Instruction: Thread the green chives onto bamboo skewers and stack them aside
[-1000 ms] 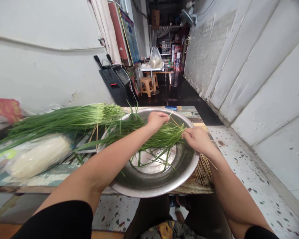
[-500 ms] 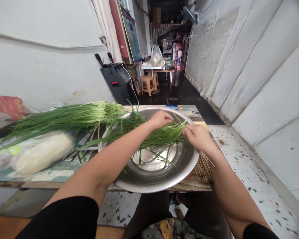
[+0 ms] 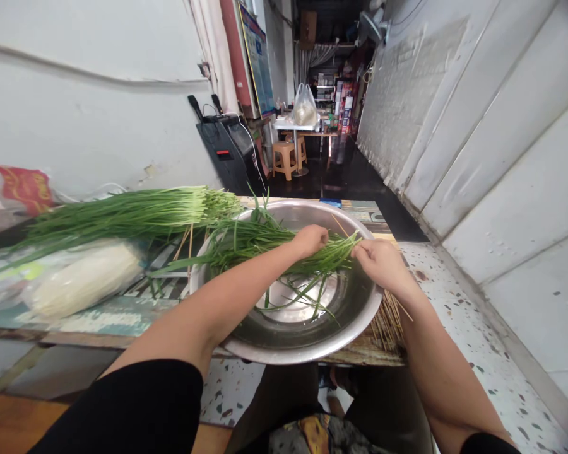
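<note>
A large steel basin (image 3: 307, 353) holds a loose bunch of garlic chives (image 3: 250, 243), with a few blades lying on its bottom. Over the bunch, near the cut ends, my left hand (image 3: 312, 241) is closed with fingers curled on the chives. At the basin's right rim, my right hand (image 3: 378, 260) pinches at the pale chive ends. A thin bamboo skewer (image 3: 339, 224) slants into this hand from above and seems to come out below the wrist. The fingertips partly hide where chives and skewer meet.
More garlic chives (image 3: 137, 211) lie left of the basin, beside a bagged pale bundle (image 3: 88, 280) and a red-printed plastic bag (image 3: 26, 189). Several bamboo skewers (image 3: 385, 325) lie on the wooden table right of the basin. A black speaker-like case (image 3: 227, 151) stands beyond.
The left hand's fingers have curled down onto the chives near their ends. The right hand keeps its pinch at the rim. The whole view has shifted slightly.
</note>
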### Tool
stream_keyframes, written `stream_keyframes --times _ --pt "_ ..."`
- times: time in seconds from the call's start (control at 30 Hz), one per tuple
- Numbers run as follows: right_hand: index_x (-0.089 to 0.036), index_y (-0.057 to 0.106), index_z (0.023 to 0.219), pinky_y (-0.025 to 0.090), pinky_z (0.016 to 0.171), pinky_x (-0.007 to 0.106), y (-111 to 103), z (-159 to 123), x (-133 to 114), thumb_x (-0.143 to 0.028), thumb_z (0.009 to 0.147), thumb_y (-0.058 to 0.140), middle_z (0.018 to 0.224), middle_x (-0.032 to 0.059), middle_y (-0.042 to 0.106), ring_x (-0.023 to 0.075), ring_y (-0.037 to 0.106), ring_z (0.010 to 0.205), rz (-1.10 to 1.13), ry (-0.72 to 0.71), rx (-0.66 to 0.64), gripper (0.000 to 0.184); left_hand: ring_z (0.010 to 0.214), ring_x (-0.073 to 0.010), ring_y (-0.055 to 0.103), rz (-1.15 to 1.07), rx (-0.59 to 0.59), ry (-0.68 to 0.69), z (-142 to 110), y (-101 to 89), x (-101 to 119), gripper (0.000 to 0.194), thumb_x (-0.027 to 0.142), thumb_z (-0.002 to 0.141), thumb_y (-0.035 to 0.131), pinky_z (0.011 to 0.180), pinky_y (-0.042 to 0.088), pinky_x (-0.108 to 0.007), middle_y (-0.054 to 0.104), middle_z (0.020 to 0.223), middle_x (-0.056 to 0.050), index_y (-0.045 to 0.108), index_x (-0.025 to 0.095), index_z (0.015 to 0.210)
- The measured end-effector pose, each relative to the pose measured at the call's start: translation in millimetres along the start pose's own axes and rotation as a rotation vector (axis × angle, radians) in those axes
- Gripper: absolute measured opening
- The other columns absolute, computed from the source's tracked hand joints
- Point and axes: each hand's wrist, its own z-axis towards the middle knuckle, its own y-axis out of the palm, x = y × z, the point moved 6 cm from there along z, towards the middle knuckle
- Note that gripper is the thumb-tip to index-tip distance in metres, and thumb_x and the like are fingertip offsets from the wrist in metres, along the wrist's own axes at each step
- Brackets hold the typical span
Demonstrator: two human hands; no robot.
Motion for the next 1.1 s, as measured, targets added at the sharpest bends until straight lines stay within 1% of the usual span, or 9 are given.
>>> stream_keyframes --times 0.13,0.23,0.3,0.4,0.5,0.57,0.7,0.83,1.1 --pt "-0.018 0.066 0.068 0.034 0.063 0.025 1 0 0 -0.021 0.08 0.042 0.067 0.0035 0.065 0.0168 0.055 0.069 0.013 -0.008 -0.005 0.027 0.071 -0.0159 0.059 -0.081 0.065 -0.089 2 -12.6 -10 0.018 0.018 0.067 0.068 0.069 0.044 -0.025 0.07 0.079 -0.005 0.073 0.015 0.083" --pt "-0.018 0.066 0.067 0.034 0.063 0.025 1 1 -2 -0.02 0.081 0.041 0.066 0.0033 0.064 0.0162 0.055 0.066 0.018 -0.027 -0.011 0.028 0.072 -0.0156 0.061 -0.19 0.116 -0.123 2 -24.1 -17 0.01 0.02 0.067 0.069 0.071 0.044 -0.025 0.071 0.077 -0.005 0.074 0.016 0.075" --pt "-0.018 0.065 0.066 0.034 0.064 0.025 0 1 -4 -0.019 0.081 0.041 0.064 0.0032 0.064 0.0157 0.054 0.065 0.018 -0.034 -0.017 0.028 0.071 -0.0152 0.062 -0.301 0.174 -0.13 2 -30.2 -20 0.008 0.02 0.068 0.068 0.072 0.045 -0.025 0.072 0.075 -0.004 0.074 0.016 0.072" --pt "-0.017 0.063 0.065 0.034 0.065 0.025 0 0 -5 -0.018 0.082 0.041 0.066 0.0034 0.065 0.0151 0.055 0.065 0.007 -0.046 -0.03 0.027 0.065 -0.0132 0.061 -0.561 0.25 -0.206 0 -32.2 -23 0.013 0.022 0.069 0.069 0.067 0.046 -0.025 0.07 0.069 -0.004 0.074 0.015 0.078" --pt "-0.018 0.06 0.063 0.034 0.066 0.025 1 0 -7 -0.018 0.082 0.041 0.065 0.0031 0.064 0.0145 0.054 0.064 -0.005 -0.07 -0.035 0.027 0.056 -0.0105 0.059 -0.884 0.224 -0.331 -3 -25.3 -22 0.017 0.021 0.073 0.067 0.057 0.045 -0.023 0.067 0.064 -0.004 0.072 0.011 0.086" --pt "-0.018 0.06 0.062 0.033 0.066 0.026 1 0 -7 -0.018 0.082 0.041 0.063 0.0026 0.063 0.0144 0.052 0.063 -0.015 -0.081 -0.031 0.028 0.052 -0.0085 0.057 -1.063 0.19 -0.399 -5 -21.9 -17 0.015 0.013 0.073 0.066 0.051 0.042 -0.02 0.065 0.061 -0.003 0.07 0.009 0.087" --pt "-0.018 0.058 0.06 0.033 0.066 0.027 1 -1 -8 -0.019 0.082 0.041 0.058 0.0017 0.059 0.0141 0.049 0.059 -0.024 -0.087 -0.032 0.029 0.047 -0.0051 0.052 -1.294 0.172 -0.469 -8 -23.1 -3 0.014 -0.002 0.072 0.062 0.05 0.043 -0.018 0.061 0.057 -0.002 0.066 0.006 0.083" --pt "-0.018 0.058 0.06 0.034 0.067 0.027 1 -1 -9 -0.018 0.082 0.04 0.059 0.0018 0.06 0.0141 0.05 0.06 -0.019 -0.088 -0.034 0.029 0.049 -0.006 0.055 -1.36 0.177 -0.481 -9 -26.6 4 0.01 -0.003 0.075 0.059 0.053 0.046 -0.019 0.062 0.058 -0.004 0.063 0.005 0.079" --pt "-0.018 0.063 0.065 0.036 0.067 0.027 1 0 -6 -0.018 0.081 0.04 0.062 0.0026 0.063 0.0152 0.053 0.063 0.007 -0.071 -0.033 0.028 0.053 -0.008 0.059 -1.374 0.201 -0.505 -10 -26.0 4 0.007 -0.001 0.074 0.062 0.055 0.047 -0.019 0.063 0.06 -0.006 0.062 0.006 0.073"
